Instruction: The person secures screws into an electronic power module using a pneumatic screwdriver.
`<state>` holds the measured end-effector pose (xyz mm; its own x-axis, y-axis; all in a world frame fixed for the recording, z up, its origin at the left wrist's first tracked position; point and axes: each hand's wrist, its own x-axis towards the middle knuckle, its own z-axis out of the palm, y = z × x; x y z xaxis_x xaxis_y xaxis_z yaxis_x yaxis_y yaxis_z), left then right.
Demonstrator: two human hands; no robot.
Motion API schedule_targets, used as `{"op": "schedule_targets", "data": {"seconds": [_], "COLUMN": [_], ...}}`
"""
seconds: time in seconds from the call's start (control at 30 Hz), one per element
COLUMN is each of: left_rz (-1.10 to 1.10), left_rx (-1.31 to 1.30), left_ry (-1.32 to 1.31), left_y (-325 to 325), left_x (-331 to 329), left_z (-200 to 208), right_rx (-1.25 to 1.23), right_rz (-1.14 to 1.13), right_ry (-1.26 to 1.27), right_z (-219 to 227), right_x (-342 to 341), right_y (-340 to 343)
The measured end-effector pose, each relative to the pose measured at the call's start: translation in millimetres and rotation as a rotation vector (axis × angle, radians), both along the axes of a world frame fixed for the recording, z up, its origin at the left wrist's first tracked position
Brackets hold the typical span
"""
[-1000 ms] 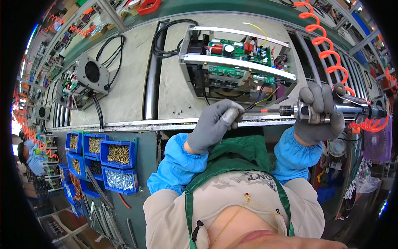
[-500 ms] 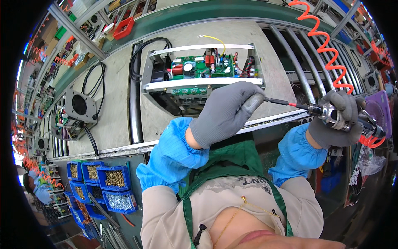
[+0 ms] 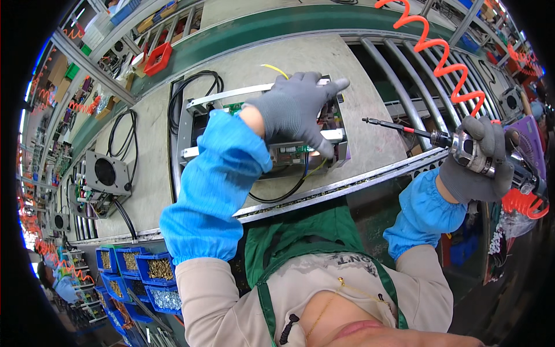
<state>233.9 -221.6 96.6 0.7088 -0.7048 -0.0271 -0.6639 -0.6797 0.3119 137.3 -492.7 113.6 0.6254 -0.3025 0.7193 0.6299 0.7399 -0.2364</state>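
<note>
My left hand (image 3: pixel 292 110), in a grey glove, lies spread across the right part of an open metal chassis (image 3: pixel 231 94). Its thumb reaches over the near rail and its fingers extend over the far rail, covering most of the circuit board inside. A yellow wire (image 3: pixel 273 69) sticks out at the far side, and a dark cable (image 3: pixel 283 198) loops out at the near side. Off to the right, my right hand (image 3: pixel 480 153), also gloved, is wrapped round a power screwdriver (image 3: pixel 462 151). Its long bit points left, apart from the chassis.
An orange coiled hose (image 3: pixel 442 70) hangs at the right, beside metal rollers (image 3: pixel 399 87). Another unit with a fan (image 3: pixel 106 172) stands to the left. Blue bins (image 3: pixel 156 269) of screws sit at the lower left, and a red bin (image 3: pixel 158 58) is at the back.
My left hand has left the screwdriver's bit tip and moved left onto the chassis, opening out. The chassis now shows a different near side with wires. The screwdriver stays in my right hand.
</note>
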Motion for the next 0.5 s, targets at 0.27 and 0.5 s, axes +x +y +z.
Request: {"op": "schedule_targets", "data": {"seconds": [0.27,0.5], "left_rz": [-0.022,0.004], "left_rx": [-0.057,-0.455], "left_ry": [-0.124,-0.337], "left_y": [0.8,36.2], "left_x": [-4.7,-24.3], "left_z": [-7.0,-5.0], "right_rx": [-0.189,-0.232], "right_rz": [0.014,0.068], "right_ry": [-0.024,-0.05], "right_z": [2.4,5.5], "right_x": [13.5,13.1], "right_y": [12.3,13.0]}}
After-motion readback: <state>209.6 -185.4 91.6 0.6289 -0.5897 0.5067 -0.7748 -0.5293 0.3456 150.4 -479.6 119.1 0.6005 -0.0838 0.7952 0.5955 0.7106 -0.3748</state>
